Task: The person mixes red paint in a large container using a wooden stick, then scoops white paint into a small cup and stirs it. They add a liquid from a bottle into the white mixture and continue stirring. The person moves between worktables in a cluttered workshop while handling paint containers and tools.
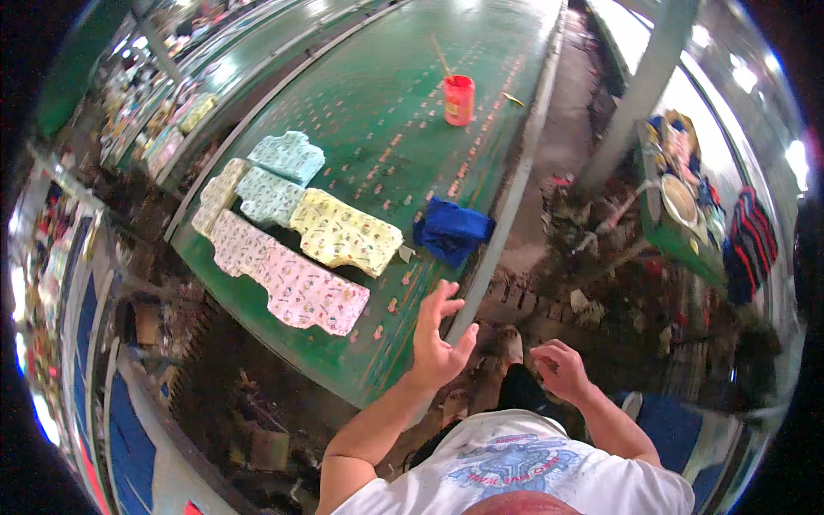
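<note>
Left hand point(439, 354) near blue cloth point(452, 231), crosswise

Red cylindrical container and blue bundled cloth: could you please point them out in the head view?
Red cylindrical container point(459, 102): head view, middle of its side.
Blue bundled cloth point(452, 232): head view, middle of its upper surface.

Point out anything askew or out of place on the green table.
The blue cloth sits bunched up by the right edge of the green table, odd beside the printed fabric pieces laid flat to its left.
</note>
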Tool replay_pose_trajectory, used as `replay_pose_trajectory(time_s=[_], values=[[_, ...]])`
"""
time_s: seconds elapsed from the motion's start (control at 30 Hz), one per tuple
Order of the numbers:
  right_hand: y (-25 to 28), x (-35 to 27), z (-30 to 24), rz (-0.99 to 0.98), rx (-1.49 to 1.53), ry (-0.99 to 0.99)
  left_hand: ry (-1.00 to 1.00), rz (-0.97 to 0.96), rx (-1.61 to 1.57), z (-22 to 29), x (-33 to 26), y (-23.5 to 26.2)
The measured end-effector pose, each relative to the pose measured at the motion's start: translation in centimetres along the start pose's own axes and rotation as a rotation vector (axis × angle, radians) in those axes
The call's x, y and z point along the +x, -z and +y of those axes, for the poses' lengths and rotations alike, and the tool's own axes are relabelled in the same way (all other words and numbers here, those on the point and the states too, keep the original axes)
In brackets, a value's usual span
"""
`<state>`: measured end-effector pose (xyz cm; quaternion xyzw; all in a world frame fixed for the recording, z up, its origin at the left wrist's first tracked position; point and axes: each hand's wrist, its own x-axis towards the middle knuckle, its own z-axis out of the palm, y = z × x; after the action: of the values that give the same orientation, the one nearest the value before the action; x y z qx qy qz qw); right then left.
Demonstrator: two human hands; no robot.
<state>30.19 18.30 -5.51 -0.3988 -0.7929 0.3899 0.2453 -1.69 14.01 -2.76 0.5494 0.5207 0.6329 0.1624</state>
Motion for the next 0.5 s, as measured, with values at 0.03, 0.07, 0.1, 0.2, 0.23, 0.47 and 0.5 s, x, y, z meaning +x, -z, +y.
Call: replay_pose_trajectory(time_s=[0.03, 0.07, 0.1, 0.2, 0.23, 0.47, 0.5], values=[[0.9, 2.8, 0.7, -0.027, -0.069, 0.095, 0.048, 0.026, -0.024, -1.2, 1.1, -0.7], [1.9, 5.5, 1.4, -0.018, -0.073, 0.119, 0.027, 0.057, 0.009, -2.3, 2.3, -1.5], [2.9, 8.6, 2.3, -0.005, -0.070, 0.134, 0.001, 0.085, 0.044, -3.6, 4.1, -2.5], [5.6, 17.8, 5.9, 0.061, -0.036, 0.236, -0.020, 0.091, 0.173, -8.7, 10.4, -5.7], [6.7, 20.5, 7.4, 0.076, -0.013, 0.265, -0.007, 0.105, 0.210, -10.7, 12.7, -7.2], [15.6, 34.7, 17.3, 0.110, 0.026, 0.205, 0.230, 0.236, 0.371, -27.2, 32.8, -19.6], [16.7, 35.1, 18.8, 0.111, 0.069, 0.165, 0.258, 0.249, 0.448, -29.8, 35.2, -21.1]])
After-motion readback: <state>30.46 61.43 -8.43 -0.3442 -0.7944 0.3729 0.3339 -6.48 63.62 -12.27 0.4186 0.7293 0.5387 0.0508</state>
